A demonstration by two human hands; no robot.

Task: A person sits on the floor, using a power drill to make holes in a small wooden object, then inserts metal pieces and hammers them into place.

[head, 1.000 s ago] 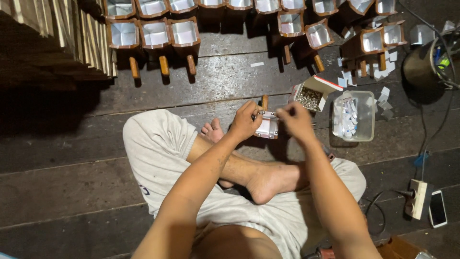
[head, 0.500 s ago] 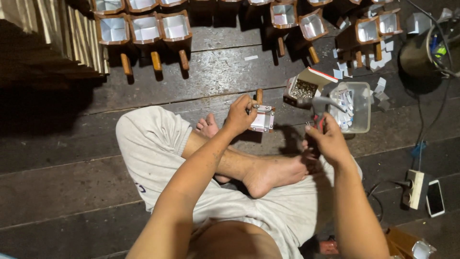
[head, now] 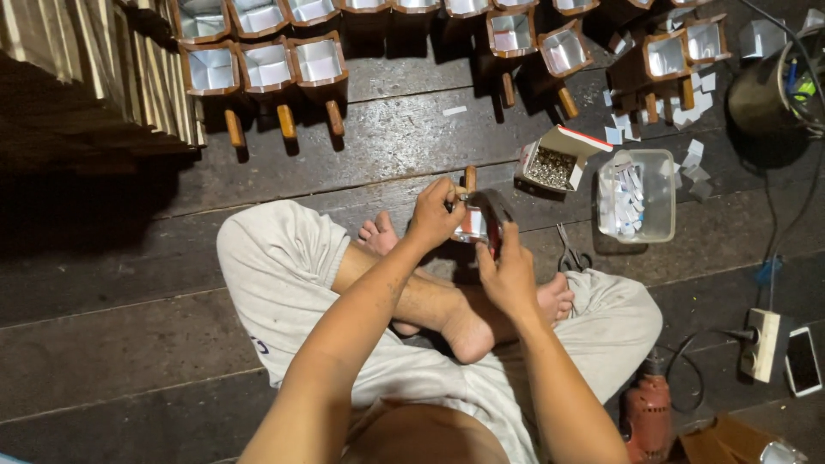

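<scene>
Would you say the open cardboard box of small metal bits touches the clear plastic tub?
Apart. The head view shows a strip of dark floorboard between the cardboard box and the clear plastic tub.

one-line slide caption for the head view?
Seated cross-legged on a plank floor, left hand and right hand hold a small wooden scoop beside an open box of small metal pieces.

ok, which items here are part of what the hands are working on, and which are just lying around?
In use:
left hand
right hand
small wooden scoop, held by both hands
open box of small metal bits
clear tub of paper slips

Lying about:
scissors
drill
power strip
phone
</scene>
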